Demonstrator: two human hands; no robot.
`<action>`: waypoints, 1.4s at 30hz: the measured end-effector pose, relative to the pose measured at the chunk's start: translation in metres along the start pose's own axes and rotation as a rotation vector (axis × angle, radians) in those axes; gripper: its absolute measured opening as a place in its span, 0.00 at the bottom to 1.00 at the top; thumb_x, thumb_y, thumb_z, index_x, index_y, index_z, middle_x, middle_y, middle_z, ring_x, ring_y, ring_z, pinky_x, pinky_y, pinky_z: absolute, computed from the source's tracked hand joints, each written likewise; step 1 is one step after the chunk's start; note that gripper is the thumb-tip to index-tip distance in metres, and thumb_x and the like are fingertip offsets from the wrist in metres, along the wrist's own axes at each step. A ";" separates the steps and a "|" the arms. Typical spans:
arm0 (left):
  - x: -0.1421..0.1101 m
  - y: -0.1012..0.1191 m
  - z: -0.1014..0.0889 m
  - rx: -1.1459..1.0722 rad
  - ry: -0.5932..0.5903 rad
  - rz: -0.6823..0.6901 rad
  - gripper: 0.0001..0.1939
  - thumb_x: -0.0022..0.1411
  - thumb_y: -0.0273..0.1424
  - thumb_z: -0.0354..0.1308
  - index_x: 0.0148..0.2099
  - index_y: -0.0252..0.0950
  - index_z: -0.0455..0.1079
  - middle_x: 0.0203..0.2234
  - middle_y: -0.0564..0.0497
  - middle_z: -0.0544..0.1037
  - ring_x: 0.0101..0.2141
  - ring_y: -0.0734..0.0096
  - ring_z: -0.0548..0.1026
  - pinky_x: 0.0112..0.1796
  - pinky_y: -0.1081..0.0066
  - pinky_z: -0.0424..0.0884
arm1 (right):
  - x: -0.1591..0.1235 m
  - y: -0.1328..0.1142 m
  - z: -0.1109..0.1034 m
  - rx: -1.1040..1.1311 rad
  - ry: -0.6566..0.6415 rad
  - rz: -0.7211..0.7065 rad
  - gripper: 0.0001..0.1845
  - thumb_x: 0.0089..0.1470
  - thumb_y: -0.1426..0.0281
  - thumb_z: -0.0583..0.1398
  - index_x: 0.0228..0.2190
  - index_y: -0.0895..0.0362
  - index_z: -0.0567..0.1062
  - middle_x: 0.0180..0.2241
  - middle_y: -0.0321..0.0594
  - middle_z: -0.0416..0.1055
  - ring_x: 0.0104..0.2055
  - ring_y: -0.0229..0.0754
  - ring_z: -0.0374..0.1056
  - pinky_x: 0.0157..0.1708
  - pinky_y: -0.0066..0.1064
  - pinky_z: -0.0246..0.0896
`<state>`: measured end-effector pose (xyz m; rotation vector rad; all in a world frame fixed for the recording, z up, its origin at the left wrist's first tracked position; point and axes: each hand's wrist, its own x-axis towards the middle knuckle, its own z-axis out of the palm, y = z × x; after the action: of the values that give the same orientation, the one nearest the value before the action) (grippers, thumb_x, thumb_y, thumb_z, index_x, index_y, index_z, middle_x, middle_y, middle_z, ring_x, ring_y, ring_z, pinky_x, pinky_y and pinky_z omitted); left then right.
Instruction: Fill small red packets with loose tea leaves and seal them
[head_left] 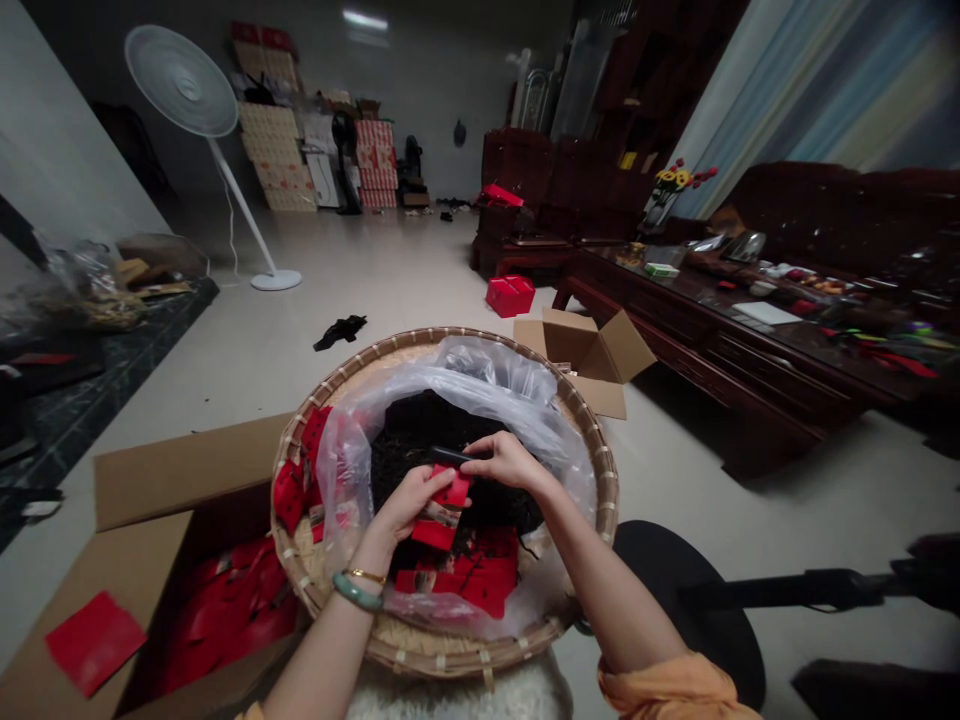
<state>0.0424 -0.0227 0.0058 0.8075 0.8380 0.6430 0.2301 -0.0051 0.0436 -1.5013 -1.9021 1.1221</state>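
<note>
Packet [437, 530], red with a printed band across it, is gripped in the left hand [409, 500] above the middle of a wide woven basket [611, 480], its upper end tipped toward the right hand [510, 462]. The hands work close together: the left thumb presses on the packet's face, while the right thumb and forefinger pinch a dark stick-like piece [448, 456] at its top edge; whether that piece goes inside the packet, I cannot tell. Below them a clear plastic bag [343, 460] lines the basket, filled with a dark, stringy heap [427, 415], and several red packets [491, 570] lie in its near part. More red packs [289, 495] rest between the bag and the basket's left wall. A green bangle [358, 593] and a thin gold bracelet [366, 575] circle the left wrist. Left of the basket, an open carton [142, 560] holds many red pieces [225, 615], with one red sheet [96, 640] on its flap. Beyond the basket to the right, another open carton [628, 345] stands near a low dark wooden table [667, 310].
</note>
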 end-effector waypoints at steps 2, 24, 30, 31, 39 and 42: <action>0.000 0.001 0.001 -0.044 0.015 0.028 0.23 0.52 0.44 0.60 0.39 0.28 0.70 0.25 0.42 0.78 0.26 0.61 0.78 0.24 0.69 0.73 | -0.001 0.000 0.000 -0.011 0.006 0.003 0.18 0.42 0.60 0.64 0.34 0.58 0.80 0.28 0.35 0.76 0.31 0.41 0.68 0.29 0.27 0.57; 0.005 -0.009 -0.009 -0.115 0.138 -0.126 0.31 0.61 0.48 0.44 0.44 0.22 0.70 0.27 0.35 0.79 0.20 0.61 0.77 0.23 0.65 0.73 | 0.007 0.013 0.015 0.054 0.045 0.023 0.17 0.42 0.62 0.64 0.34 0.59 0.79 0.27 0.35 0.74 0.28 0.37 0.65 0.27 0.25 0.56; 0.005 -0.009 -0.007 -0.130 0.115 -0.048 0.27 0.60 0.45 0.49 0.48 0.25 0.68 0.34 0.35 0.79 0.21 0.62 0.77 0.22 0.64 0.73 | 0.004 0.013 0.002 0.308 -0.065 0.120 0.22 0.44 0.58 0.63 0.39 0.60 0.76 0.28 0.37 0.72 0.23 0.32 0.62 0.20 0.22 0.55; 0.004 -0.008 -0.006 -0.133 0.119 -0.035 0.27 0.60 0.45 0.49 0.48 0.26 0.67 0.34 0.35 0.79 0.21 0.62 0.77 0.22 0.65 0.73 | 0.003 0.013 -0.001 0.349 -0.062 0.118 0.22 0.45 0.58 0.62 0.39 0.60 0.76 0.28 0.37 0.72 0.23 0.32 0.62 0.20 0.21 0.55; 0.004 -0.009 -0.001 -0.120 0.167 -0.023 0.26 0.60 0.46 0.49 0.45 0.24 0.69 0.30 0.35 0.79 0.21 0.61 0.77 0.23 0.65 0.73 | 0.002 0.014 0.003 0.311 -0.074 0.167 0.21 0.42 0.62 0.65 0.39 0.59 0.77 0.27 0.37 0.73 0.22 0.31 0.62 0.19 0.21 0.56; 0.003 -0.009 0.000 -0.119 0.163 -0.038 0.27 0.61 0.46 0.48 0.44 0.24 0.68 0.27 0.37 0.79 0.22 0.60 0.78 0.23 0.66 0.73 | 0.005 0.014 0.011 0.292 -0.028 0.170 0.19 0.42 0.63 0.65 0.37 0.60 0.78 0.22 0.35 0.72 0.19 0.30 0.60 0.18 0.21 0.56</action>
<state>0.0453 -0.0254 -0.0032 0.6361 0.9512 0.7256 0.2281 -0.0026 0.0254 -1.5068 -1.5680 1.4340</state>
